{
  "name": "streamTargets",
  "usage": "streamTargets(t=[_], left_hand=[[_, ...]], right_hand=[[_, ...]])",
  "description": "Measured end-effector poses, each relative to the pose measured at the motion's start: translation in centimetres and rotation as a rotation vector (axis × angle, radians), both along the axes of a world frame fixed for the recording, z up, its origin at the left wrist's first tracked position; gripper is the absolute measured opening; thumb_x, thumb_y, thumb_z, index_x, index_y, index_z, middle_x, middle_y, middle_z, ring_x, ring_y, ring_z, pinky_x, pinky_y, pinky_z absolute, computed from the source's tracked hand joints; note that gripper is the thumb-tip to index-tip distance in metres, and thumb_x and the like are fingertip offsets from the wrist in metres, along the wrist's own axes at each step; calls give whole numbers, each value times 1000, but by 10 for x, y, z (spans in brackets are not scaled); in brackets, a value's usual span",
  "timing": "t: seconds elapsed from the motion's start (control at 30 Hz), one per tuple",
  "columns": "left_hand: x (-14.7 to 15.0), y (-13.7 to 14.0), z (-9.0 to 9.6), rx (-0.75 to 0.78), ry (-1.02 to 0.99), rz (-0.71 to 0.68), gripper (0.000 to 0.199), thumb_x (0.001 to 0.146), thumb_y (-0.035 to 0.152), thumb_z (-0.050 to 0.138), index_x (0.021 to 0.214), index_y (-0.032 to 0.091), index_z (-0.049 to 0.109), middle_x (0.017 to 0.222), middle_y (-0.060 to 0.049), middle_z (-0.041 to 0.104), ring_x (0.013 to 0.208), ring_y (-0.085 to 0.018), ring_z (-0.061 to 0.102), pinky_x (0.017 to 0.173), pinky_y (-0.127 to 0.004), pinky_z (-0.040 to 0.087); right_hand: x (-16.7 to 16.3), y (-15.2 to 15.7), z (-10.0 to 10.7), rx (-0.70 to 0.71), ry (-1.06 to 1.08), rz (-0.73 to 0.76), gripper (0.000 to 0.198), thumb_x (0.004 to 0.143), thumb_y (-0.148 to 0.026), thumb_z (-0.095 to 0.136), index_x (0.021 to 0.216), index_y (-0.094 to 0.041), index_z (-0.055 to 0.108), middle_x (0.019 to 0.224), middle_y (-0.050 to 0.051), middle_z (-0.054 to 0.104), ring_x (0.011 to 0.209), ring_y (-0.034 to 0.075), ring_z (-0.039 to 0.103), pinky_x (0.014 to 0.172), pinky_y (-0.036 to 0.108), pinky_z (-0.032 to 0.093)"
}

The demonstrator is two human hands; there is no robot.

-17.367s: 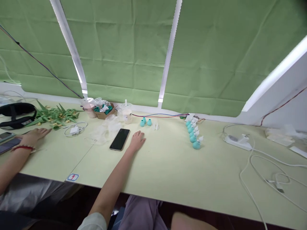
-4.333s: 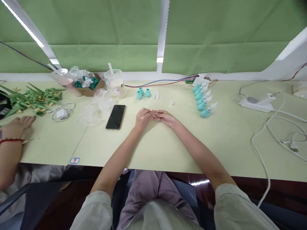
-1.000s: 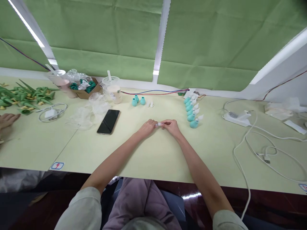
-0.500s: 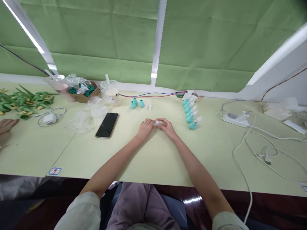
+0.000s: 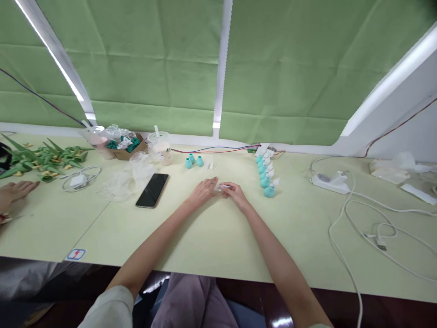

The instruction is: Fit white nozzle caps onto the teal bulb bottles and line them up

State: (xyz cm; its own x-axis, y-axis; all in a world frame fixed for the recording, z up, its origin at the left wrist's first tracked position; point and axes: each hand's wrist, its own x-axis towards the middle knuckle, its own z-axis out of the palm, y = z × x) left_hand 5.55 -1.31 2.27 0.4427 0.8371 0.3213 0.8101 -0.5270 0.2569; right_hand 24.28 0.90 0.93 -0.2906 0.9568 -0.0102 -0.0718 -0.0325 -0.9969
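1. In the head view, we had the small white piece (image 5: 223, 187) between our two hands, over the pale table (image 5: 218, 246).
2. Our right hand (image 5: 236, 195) pinched it, thumb and fingertips closed on it.
3. Our left hand (image 5: 204, 190) stretched its fingers up to the piece's other end; we could not tell whether they gripped it.
4. Beyond our hands, three turquoise pots (image 5: 188, 163) stood close together, with white bits (image 5: 210, 166) just to their right.
5. To our right, a row of white-tipped pots (image 5: 269, 191) ran away from us.
6. To our left lay a dark phone (image 5: 152, 190), near a crumpled plastic bag (image 5: 118, 184).
7. Farther left, another person's hand (image 5: 15, 193) rested near green pieces (image 5: 51, 159).
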Motion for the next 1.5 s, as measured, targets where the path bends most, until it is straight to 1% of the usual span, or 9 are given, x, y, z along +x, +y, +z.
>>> streamTargets(t=[0.1, 0.2, 0.23, 0.37, 0.5, 0.67, 0.87, 1.1, 1.5], left_hand=[[-37, 36, 3, 24, -219, 202, 62, 83, 31, 61, 136, 18, 33, 141, -16, 42, 128, -29, 42, 105, -42, 34], [-71, 74, 4, 53, -531, 698, 53, 77, 25, 66, 123, 21, 41, 130, -13, 49, 122, -26, 45, 104, -44, 35], [-78, 84, 4, 44, -565, 791, 51, 76, 26, 67, 120, 20, 41, 128, -14, 49, 122, -28, 45, 102, -48, 35], [-83, 105, -1, 0, -611, 909, 38, 75, 33, 67, 104, 18, 48, 115, -16, 54, 119, -34, 45, 95, -55, 38], [-71, 100, -4, 15, -608, 842, 19, 79, 31, 59, 93, 19, 54, 108, -13, 58, 114, -31, 50, 96, -46, 39], [-56, 65, 5, 116, -590, 587, 26, 85, 29, 46, 108, 20, 52, 105, -7, 61, 98, -21, 57, 91, -37, 43], [-25, 8, 14, 24, -231, 219, 27, 88, 34, 44, 110, 23, 55, 98, -6, 57, 98, -23, 52, 90, -37, 43], [-8, -17, -4, -136, -242, 106, 29, 90, 40, 46, 110, 22, 56, 103, -7, 55, 102, -23, 52, 91, -36, 44], [-3, -20, -7, -30, -74, 84, 21, 88, 34, 48, 95, 18, 59, 87, -8, 64, 87, -23, 56, 79, -37, 41]], right_hand=[[1, 3, -1, -7, 31, -11, 45, 63, -51, 73, 96, -21, 67, 77, 1, 69, 59, 12, 64, 53, 22, 50], [2, 3, 0, 0, 28, 5, 48, 67, -50, 69, 106, -23, 66, 79, 1, 68, 59, 11, 64, 53, 22, 50], [2, 3, 0, 0, 22, 13, 47, 67, -51, 69, 105, -23, 67, 79, 1, 68, 59, 11, 64, 54, 22, 50], [0, 1, 3, -8, 16, 18, 44, 64, -52, 70, 96, -22, 70, 80, 3, 69, 60, 12, 64, 53, 22, 49], [0, 1, 4, -17, 18, 16, 44, 64, -52, 71, 95, -21, 70, 80, 3, 69, 61, 12, 64, 52, 22, 49], [1, 1, 5, -6, 35, 14, 43, 64, -52, 71, 93, -21, 70, 86, 4, 70, 62, 12, 65, 53, 22, 50], [2, 3, 0, 39, 72, -56, 43, 56, -48, 79, 86, -19, 68, 88, 5, 72, 65, 14, 66, 65, 28, 55], [1, -1, -1, 69, 64, -99, 44, 51, -44, 82, 85, -19, 67, 82, 4, 72, 75, 20, 68, 81, 35, 54], [-5, -10, 2, 66, -27, -50, 40, 55, -46, 80, 81, -19, 69, 72, 2, 69, 68, 19, 67, 76, 35, 57]])
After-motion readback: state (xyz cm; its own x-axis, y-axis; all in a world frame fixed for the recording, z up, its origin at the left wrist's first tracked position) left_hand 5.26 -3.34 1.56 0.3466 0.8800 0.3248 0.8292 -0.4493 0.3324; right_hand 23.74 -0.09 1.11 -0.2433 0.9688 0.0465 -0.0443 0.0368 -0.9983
